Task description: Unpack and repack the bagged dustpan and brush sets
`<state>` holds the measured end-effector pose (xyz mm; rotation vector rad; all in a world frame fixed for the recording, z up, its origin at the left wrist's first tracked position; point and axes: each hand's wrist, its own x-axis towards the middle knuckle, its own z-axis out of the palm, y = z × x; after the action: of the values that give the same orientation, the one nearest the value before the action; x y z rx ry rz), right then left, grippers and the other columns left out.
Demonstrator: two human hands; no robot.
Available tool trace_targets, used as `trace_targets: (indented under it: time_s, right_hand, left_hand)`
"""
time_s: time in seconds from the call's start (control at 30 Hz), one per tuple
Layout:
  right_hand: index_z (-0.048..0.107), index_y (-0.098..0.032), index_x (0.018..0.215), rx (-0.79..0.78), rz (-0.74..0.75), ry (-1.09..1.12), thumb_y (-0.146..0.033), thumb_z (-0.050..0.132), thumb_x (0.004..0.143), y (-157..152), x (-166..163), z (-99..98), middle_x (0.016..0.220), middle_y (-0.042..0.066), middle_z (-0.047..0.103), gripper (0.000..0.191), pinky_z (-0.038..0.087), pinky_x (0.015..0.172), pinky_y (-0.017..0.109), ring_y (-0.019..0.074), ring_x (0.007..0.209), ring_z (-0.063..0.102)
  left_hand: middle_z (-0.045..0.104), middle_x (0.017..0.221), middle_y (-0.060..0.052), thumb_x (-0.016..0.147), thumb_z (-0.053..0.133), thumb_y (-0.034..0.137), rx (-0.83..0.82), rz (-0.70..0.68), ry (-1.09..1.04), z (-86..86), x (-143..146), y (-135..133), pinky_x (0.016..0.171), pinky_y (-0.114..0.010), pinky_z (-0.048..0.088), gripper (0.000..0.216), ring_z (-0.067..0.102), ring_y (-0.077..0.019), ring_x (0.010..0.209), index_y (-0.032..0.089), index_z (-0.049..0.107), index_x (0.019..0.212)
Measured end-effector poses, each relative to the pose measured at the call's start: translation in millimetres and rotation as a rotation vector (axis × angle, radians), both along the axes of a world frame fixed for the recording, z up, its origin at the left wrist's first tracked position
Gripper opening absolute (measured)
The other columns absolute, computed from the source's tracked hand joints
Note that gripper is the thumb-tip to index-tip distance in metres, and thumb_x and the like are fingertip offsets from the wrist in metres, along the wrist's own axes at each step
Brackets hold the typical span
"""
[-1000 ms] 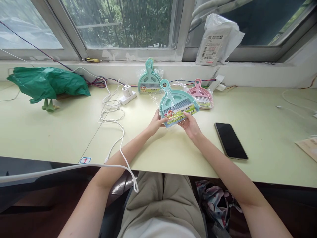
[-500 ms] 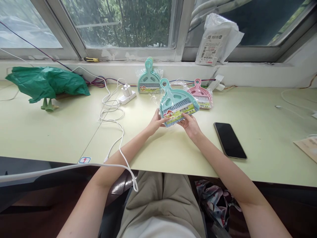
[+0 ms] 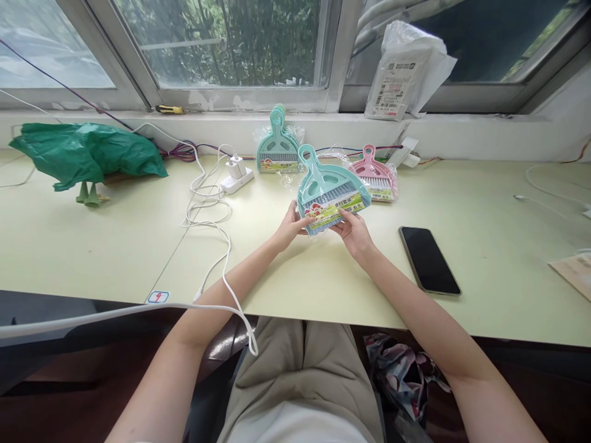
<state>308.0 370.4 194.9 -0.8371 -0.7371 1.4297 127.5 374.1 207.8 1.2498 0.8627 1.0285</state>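
A mint-green dustpan and brush set [image 3: 330, 184] in clear plastic is held tilted above the desk, its handle pointing away from me and its printed label facing up. My left hand [image 3: 290, 227] grips its lower left corner, thumb on the front. On the lower edge, right of the middle, my right hand [image 3: 353, 234] is closed with the thumb over the label; the fingers behind are partly hidden. Beyond it, more mint-green dustpan sets [image 3: 277, 144] lean at the wall, and a pink dustpan set [image 3: 373, 175] lies to the right.
A black phone [image 3: 429, 259] lies right of my right forearm. On the left, a white cable [image 3: 226, 231] winds over the desk [image 3: 115, 252] and across my left forearm, near a white power adapter [image 3: 237, 175]. A green plastic bag [image 3: 87, 151] sits further left. A wrapped package [image 3: 397, 80] stands on the sill.
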Motion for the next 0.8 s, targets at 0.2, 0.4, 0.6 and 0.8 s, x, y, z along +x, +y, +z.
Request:
trace_targets:
  time_s: [0.2,0.4,0.6,0.8]
  right_hand:
    - [0.063,-0.021,0.093,-0.014,-0.005,-0.008,-0.028,0.070,0.073,-1.3,-0.8,2.1,0.098,0.001,0.073,0.022,0.059,0.082,0.034,0.0170,0.085,0.070]
    - [0.062,-0.021,0.091,-0.014,-0.004,-0.009,-0.029,0.070,0.074,-1.6,-1.0,2.3,0.099,0.002,0.072,0.021,0.059,0.082,0.033,0.0177,0.088,0.070]
    - [0.063,-0.021,0.092,-0.016,-0.003,-0.007,-0.029,0.070,0.073,-0.5,0.0,1.0,0.099,0.001,0.073,0.022,0.059,0.080,0.033,0.0176,0.086,0.070]
    - [0.063,-0.021,0.089,-0.008,-0.011,-0.014,-0.030,0.072,0.072,-1.2,-0.6,1.0,0.097,0.001,0.073,0.022,0.059,0.083,0.035,0.0181,0.086,0.070]
  left_hand:
    - [0.060,0.120,-0.006,0.069,0.070,0.040,0.010,-0.003,-0.008,0.6,0.4,-1.0,0.077,-0.042,0.054,0.060,0.062,-0.0256,0.104,0.025,0.036,0.116]
    - [0.059,0.123,-0.007,0.070,0.069,0.040,0.011,0.006,0.006,0.5,0.1,-1.3,0.079,-0.040,0.054,0.062,0.062,-0.0254,0.106,0.025,0.036,0.119]
    - [0.059,0.124,-0.007,0.070,0.068,0.041,0.011,0.008,0.014,-0.1,0.1,-1.1,0.077,-0.041,0.054,0.062,0.062,-0.0260,0.106,0.025,0.036,0.120]
    - [0.059,0.123,-0.006,0.071,0.068,0.040,0.015,0.022,0.033,0.7,0.1,-2.0,0.078,-0.040,0.055,0.060,0.061,-0.0262,0.108,0.026,0.037,0.121]
